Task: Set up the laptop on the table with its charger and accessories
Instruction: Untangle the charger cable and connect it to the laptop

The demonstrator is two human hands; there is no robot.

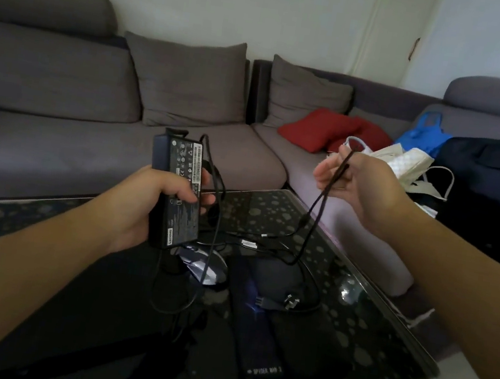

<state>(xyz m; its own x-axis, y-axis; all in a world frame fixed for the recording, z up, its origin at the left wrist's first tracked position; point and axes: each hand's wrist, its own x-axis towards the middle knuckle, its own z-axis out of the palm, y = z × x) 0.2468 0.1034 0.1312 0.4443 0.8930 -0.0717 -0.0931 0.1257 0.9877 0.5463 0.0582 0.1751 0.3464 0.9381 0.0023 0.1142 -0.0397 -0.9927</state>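
**Charger lifted clear to free its cable**

Left hand (158, 196) grips the charger brick (175, 192) above the counter (366, 332); right hand (360, 184) pinches its cable (320, 198) beside the brick, probably untangling. Mouse (206, 266) lies below the brick.

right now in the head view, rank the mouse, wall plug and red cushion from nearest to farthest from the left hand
1. mouse: on the table, just below the left hand that holds the charger brick.
2. wall plug: on the table, further right.
3. red cushion: on the sofa, far beyond the table.
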